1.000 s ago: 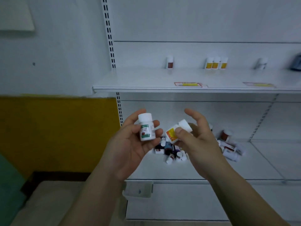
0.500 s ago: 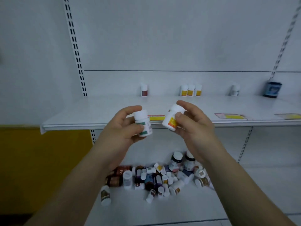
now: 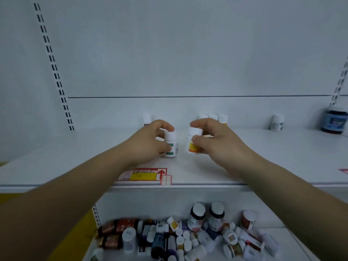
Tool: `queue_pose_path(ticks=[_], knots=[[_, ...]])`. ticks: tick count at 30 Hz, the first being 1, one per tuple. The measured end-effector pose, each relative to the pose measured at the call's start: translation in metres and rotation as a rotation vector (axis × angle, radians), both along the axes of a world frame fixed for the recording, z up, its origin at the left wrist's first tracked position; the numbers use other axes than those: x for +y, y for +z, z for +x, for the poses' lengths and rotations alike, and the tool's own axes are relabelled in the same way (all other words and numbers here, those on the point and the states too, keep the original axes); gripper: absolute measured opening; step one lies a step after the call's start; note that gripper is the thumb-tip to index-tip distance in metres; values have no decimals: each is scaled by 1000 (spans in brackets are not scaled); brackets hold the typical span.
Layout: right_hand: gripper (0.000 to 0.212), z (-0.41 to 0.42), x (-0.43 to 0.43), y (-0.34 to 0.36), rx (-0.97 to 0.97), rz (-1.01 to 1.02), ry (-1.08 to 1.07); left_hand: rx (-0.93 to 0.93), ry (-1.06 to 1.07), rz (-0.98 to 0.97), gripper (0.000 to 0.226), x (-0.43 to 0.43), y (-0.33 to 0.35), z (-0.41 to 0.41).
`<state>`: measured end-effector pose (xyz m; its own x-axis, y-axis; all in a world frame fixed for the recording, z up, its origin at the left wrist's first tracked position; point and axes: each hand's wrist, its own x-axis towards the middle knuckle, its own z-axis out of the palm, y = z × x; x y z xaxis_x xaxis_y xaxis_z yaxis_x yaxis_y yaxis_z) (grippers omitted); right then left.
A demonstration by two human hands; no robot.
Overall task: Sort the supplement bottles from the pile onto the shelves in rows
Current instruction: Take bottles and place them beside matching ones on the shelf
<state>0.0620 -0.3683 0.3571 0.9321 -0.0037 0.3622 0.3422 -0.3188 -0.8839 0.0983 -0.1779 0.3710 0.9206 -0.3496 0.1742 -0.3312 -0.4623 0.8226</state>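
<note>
Across the whole width, a flat white metal upper shelf (image 3: 56, 166) – the sorting surface, mostly bare toward the front.

One level down, a jumbled pile of mixed supplement bottles (image 3: 188, 236), heaped and lying every way; evidently the stock yet to sort.

Over the upper shelf's front edge, left hand (image 3: 148, 144) and right hand (image 3: 216, 146), fingers curled round one bottle apiece.

In the left, a small white plastic bottle with a green label (image 3: 171, 146), upright, base on or just above the shelf (hard to say which). In the right, a small white plastic bottle with an orange-yellow label (image 3: 193, 144), slightly tilted and seemingly off the surface. Held side by side but apart – probably to seed separate rows by kind.

Against the back wall, a row of three white yellow-labelled bottles (image 3: 213, 117), likely the orange one's match.

Near the edge, a red-and-yellow paper price tag (image 3: 145, 174).
</note>
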Motion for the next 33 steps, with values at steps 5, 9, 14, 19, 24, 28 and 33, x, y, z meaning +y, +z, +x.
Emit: queue_pose_path(ticks=[5,9,14,19,24,28,33], knots=[[24,-4,-9,8,2,-115,-37,8,-30,155,55,-8,4,13],[24,-1,-26,13,66,-227,-107,-3,-121,197,55,-23,4,19],[33,17,-49,10,124,-357,-145,-59,-140,234,47,-38,-2,23],[33,50,-67,8,92,-564,-144,-93,-89,233,46,-49,-2,18],[39,89,-79,6,20,-682,-96,-114,-12,231,42,-66,-2,12],[36,111,-89,0,-15,-663,-80,-120,69,211,43,-77,-6,11],[36,122,-90,-3,-45,-651,-74,-132,128,221,34,-81,-8,13]])
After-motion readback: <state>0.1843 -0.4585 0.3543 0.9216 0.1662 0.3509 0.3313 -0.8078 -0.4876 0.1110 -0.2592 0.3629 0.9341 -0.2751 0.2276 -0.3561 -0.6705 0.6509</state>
